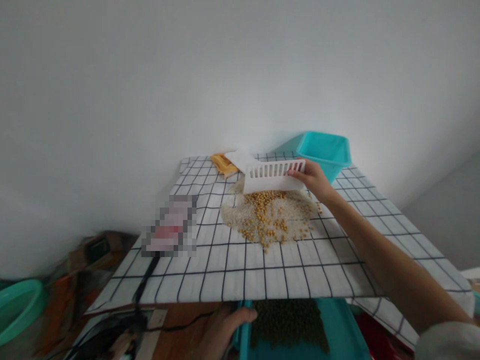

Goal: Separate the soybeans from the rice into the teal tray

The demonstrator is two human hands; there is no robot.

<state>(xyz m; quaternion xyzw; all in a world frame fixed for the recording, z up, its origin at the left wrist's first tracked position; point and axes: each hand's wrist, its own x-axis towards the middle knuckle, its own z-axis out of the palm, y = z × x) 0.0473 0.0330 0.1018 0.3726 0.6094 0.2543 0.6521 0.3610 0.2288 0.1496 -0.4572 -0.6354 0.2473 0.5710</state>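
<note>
My right hand [313, 179] reaches across the checked cloth [232, 265] and grips the right end of a white slotted plastic tray [273, 176], held tipped on its edge. Just below the tray lies a heap of white rice mixed with yellow beans [268, 216] on the cloth. My left hand [234, 322] is low at the table's near edge, with its fingers curled over the rim of a teal bin [345, 335] that holds dark green beans [288, 322].
A teal tub [326, 150] stands at the cloth's far right corner, an orange object [223, 164] and white sheet at the far edge. A blurred-out patch [169, 226] sits left on the cloth. A green basin [18, 307] and black cables [142, 295] lie lower left.
</note>
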